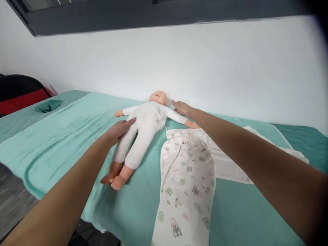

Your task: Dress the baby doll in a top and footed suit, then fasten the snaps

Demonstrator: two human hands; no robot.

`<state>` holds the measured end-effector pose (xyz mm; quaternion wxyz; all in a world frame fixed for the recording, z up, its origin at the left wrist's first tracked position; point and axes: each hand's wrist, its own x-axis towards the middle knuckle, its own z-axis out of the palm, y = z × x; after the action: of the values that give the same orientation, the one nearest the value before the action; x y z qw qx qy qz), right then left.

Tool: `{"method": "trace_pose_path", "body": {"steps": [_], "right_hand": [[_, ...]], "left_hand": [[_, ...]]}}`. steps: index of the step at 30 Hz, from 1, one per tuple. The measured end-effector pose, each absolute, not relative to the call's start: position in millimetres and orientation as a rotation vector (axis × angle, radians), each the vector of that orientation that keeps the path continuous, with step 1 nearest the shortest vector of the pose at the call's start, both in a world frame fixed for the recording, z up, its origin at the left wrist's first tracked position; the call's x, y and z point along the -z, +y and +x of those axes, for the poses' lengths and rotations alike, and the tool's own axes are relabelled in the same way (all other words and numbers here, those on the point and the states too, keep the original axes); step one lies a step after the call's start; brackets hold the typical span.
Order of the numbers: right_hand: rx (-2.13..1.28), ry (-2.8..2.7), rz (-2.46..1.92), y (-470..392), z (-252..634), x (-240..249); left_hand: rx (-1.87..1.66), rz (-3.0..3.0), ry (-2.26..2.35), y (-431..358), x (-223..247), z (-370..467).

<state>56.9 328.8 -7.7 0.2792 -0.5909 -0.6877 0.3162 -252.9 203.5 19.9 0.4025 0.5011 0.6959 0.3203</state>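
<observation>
A baby doll (150, 116) in a white suit lies on its back on a green cover (64, 147), head by the wall, bare feet toward me. My left hand (121, 129) rests at its hip and upper leg, fingers stretched out and holding nothing. Beside the doll's head and shoulder, my right hand (181, 107) is open, its fingers extended just above the cover. A patterned baby garment (188, 177) with small green and pink figures lies right of the doll. Behind it, partly under my right forearm, is a plain white cloth (228, 164).
The white wall (217, 65) runs along the far edge of the bed, with a dark window frame (123, 15) above. The bed has a face hole (49, 106) at the left. A black and red chair (23, 94) stands beyond its left end.
</observation>
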Motion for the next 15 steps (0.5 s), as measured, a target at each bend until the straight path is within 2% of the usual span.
{"method": "trace_pose_path", "body": {"steps": [3,5,9,12,15], "right_hand": [[-0.720,-1.937,-1.846,292,127,13],[-0.628,-2.027,-1.962,260,171,15],[-0.498,-2.231,-1.988,199,221,10],[-0.365,-2.348,-1.901,166,226,-11],[-0.148,-2.371,-1.763,136,220,-46]], "left_hand": [[-1.078,1.885,2.148,175,-29,-224],[-0.978,2.197,1.995,151,-25,-194],[-0.400,2.175,1.727,111,5,-133],[-0.368,2.079,1.666,92,14,-97],[-0.513,2.148,1.352,74,-7,-67]]}}
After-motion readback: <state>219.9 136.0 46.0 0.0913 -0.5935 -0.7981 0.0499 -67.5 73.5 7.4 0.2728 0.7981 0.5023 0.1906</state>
